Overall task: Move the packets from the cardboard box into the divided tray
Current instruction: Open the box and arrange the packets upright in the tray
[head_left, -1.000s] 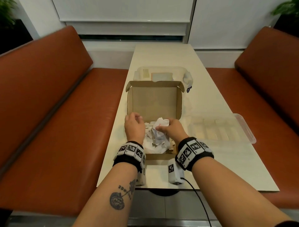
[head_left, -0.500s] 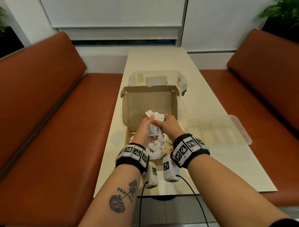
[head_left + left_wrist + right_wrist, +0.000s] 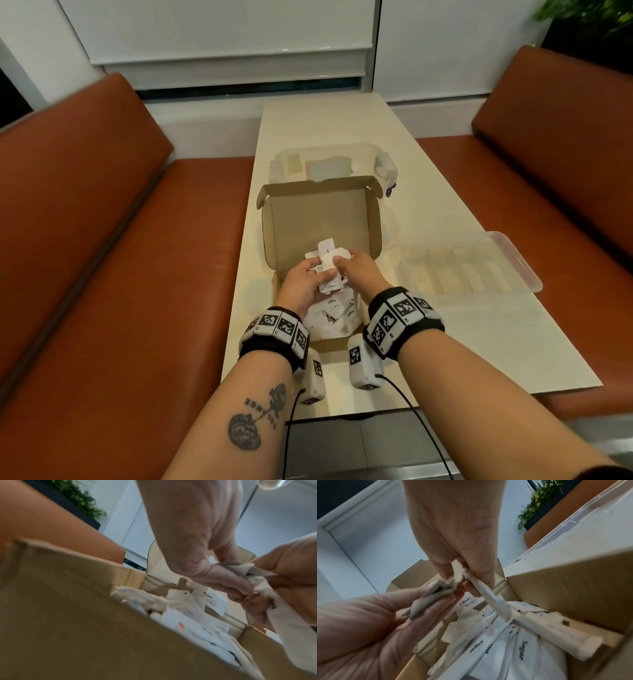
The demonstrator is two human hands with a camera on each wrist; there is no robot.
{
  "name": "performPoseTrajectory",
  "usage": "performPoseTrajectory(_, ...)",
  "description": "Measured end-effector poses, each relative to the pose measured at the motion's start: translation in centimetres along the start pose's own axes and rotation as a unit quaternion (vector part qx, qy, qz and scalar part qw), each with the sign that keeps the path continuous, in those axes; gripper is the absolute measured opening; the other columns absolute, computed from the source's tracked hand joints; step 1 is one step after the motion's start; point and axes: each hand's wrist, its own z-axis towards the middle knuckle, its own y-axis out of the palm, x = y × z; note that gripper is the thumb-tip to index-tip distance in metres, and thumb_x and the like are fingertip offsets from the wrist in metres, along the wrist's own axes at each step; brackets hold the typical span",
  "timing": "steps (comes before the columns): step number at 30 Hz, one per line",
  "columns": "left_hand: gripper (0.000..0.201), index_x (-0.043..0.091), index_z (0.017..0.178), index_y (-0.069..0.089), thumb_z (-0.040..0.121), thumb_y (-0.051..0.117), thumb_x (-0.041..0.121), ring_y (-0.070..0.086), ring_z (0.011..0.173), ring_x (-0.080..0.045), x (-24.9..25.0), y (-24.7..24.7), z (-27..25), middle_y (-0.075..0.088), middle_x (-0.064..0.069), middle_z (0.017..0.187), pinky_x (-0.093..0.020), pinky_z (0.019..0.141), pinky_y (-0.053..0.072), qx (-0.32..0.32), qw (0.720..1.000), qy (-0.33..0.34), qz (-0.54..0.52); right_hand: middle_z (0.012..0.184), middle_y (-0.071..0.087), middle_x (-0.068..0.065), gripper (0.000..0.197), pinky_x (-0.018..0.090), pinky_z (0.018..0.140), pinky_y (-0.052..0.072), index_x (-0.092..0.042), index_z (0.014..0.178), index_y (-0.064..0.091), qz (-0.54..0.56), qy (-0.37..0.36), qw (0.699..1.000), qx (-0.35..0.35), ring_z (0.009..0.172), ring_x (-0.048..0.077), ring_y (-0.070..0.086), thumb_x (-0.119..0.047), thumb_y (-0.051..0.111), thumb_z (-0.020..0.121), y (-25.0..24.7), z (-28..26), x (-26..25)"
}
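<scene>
The open cardboard box (image 3: 318, 212) stands in front of me with its lid up and a heap of white packets (image 3: 337, 317) inside, some marked "Sugar" (image 3: 523, 649) and "Pepper". Just above the heap, both hands meet on a small bunch of packets (image 3: 329, 258). My left hand (image 3: 317, 275) cups and grips several of them (image 3: 428, 599). My right hand (image 3: 344, 265) pinches their top and a long paper packet (image 3: 494, 607) that hangs down into the box. The clear divided tray (image 3: 525, 270) lies on the table to the right of the box, with no packets visible in it.
A clear plastic container (image 3: 373, 150) with some flat items sits right behind the box lid. The narrow cream table (image 3: 329, 120) runs between two orange-brown benches (image 3: 102, 274). A potted plant stands at the far right.
One second ago both hands were down among the packets in the box. They have since lifted a bunch of packets above the heap and hold it together.
</scene>
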Motion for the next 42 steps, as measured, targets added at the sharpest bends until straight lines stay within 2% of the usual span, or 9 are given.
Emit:
performPoseTrajectory(4, 0.037, 0.0, 0.121, 0.057, 0.085, 0.064, 0.001, 0.064, 0.096, -0.03, -0.1, 0.0, 0.1, 0.066, -0.018, 0.111, -0.042, 0.083, 0.054, 0.036, 0.999, 0.001, 0.041, 0.083, 0.06, 0.012, 0.011, 0.026, 0.049, 0.046, -0.009, 0.083, 0.052, 0.055, 0.006, 0.998, 0.018, 0.065, 0.021, 0.056, -0.001, 0.057, 0.087, -1.3, 0.5, 0.3)
performPoseTrajectory(10, 0.024, 0.001, 0.109, 0.063, 0.085, 0.066, 0.004, 0.065, 0.084, -0.03, -0.3, 0.6, 0.1, 0.068, -0.021, 0.101, -0.046, 0.087, 0.052, 0.05, 0.998, 0.007, 0.032, 0.063, 0.052, 0.008, 0.022, 0.017, 0.032, 0.033, -0.008, 0.071, 0.049, 0.193, 0.053, 0.978, -0.061, 0.033, 0.007, 0.043, 0.005, 0.053, 0.088, -3.4, 0.5, 0.2)
performPoseTrajectory(13, 0.022, 0.002, 0.104, 0.063, 0.083, 0.069, 0.006, 0.068, 0.075, -0.025, -0.3, 0.9, -0.1, 0.071, -0.017, 0.09, -0.039, 0.08, 0.055, 0.036, 0.998, 0.0, 0.055, 0.064, 0.045, 0.009, 0.019, 0.015, 0.03, 0.026, -0.005, 0.076, 0.046, 0.249, 0.082, 0.959, -0.107, 0.041, 0.01, 0.033, 0.006, 0.048, 0.091, -4.5, 0.6, -0.6)
performPoseTrajectory(18, 0.025, 0.007, 0.105, 0.066, 0.081, 0.071, 0.009, 0.069, 0.087, -0.027, -0.7, 1.8, -1.0, 0.073, -0.014, 0.097, -0.038, 0.085, 0.052, 0.044, 0.993, -0.005, 0.11, 0.059, 0.04, 0.008, 0.012, 0.015, 0.031, 0.023, -0.001, 0.082, 0.049, 0.194, 0.076, 0.966, -0.156, 0.033, 0.006, 0.032, 0.005, 0.047, 0.092, -5.4, 0.7, -0.8)
performPoseTrajectory(23, 0.024, 0.009, 0.108, 0.065, 0.084, 0.068, 0.009, 0.07, 0.077, -0.018, -1.8, 1.9, -2.0, 0.072, -0.01, 0.096, -0.025, 0.061, 0.054, 0.095, 0.992, -0.005, 0.084, 0.059, 0.04, 0.006, 0.012, 0.015, 0.034, 0.028, -0.002, 0.081, 0.05, 0.168, 0.058, 0.972, -0.153, 0.034, 0.005, 0.034, 0.004, 0.053, 0.091, -5.0, 0.8, 0.2)
performPoseTrajectory(27, 0.028, 0.003, 0.114, 0.061, 0.087, 0.064, 0.005, 0.07, 0.077, -0.02, -1.9, 2.3, -2.0, 0.07, -0.016, 0.099, -0.026, 0.062, 0.057, 0.112, 0.993, -0.002, 0.025, 0.063, 0.048, 0.006, 0.01, 0.014, 0.035, 0.035, 0.003, 0.1, 0.056, 0.157, 0.033, 0.98, -0.115, 0.033, 0.002, 0.044, 0.001, 0.056, 0.091, -4.7, 0.9, 0.5)
performPoseTrajectory(31, 0.022, 0.005, 0.11, 0.06, 0.088, 0.061, 0.001, 0.069, 0.065, -0.015, -1.0, 2.4, -1.6, 0.07, -0.01, 0.087, -0.023, 0.053, 0.055, 0.109, 0.994, 0.004, -0.025, 0.066, 0.053, 0.007, 0.003, 0.015, 0.039, 0.039, 0.001, 0.091, 0.057, 0.145, 0.005, 0.988, -0.056, 0.044, 0.007, 0.048, -0.002, 0.059, 0.089, -4.5, 1.4, 0.1)
performPoseTrajectory(36, 0.021, 0.008, 0.108, 0.062, 0.086, 0.064, 0.007, 0.069, 0.072, -0.016, -0.2, 2.7, -0.8, 0.073, -0.007, 0.087, -0.025, 0.06, 0.055, 0.053, 0.999, 0.011, -0.003, 0.073, 0.06, 0.009, 0.01, 0.022, 0.052, 0.045, -0.006, 0.077, 0.059, 0.125, -0.02, 0.991, -0.054, 0.056, 0.014, 0.053, -0.002, 0.065, 0.084, -4.3, 1.7, -0.4)
performPoseTrajectory(42, 0.008, 0.009, 0.091, 0.064, 0.088, 0.061, 0.003, 0.065, 0.054, -0.012, 0.5, 3.0, -0.2, 0.07, -0.005, 0.073, -0.02, 0.049, 0.052, 0.046, 0.999, 0.021, -0.007, 0.068, 0.059, 0.005, 0.015, 0.025, 0.052, 0.044, -0.01, 0.07, 0.058, 0.089, -0.069, 0.994, -0.013, 0.054, 0.014, 0.051, -0.006, 0.068, 0.081, -5.3, 1.5, -0.8)
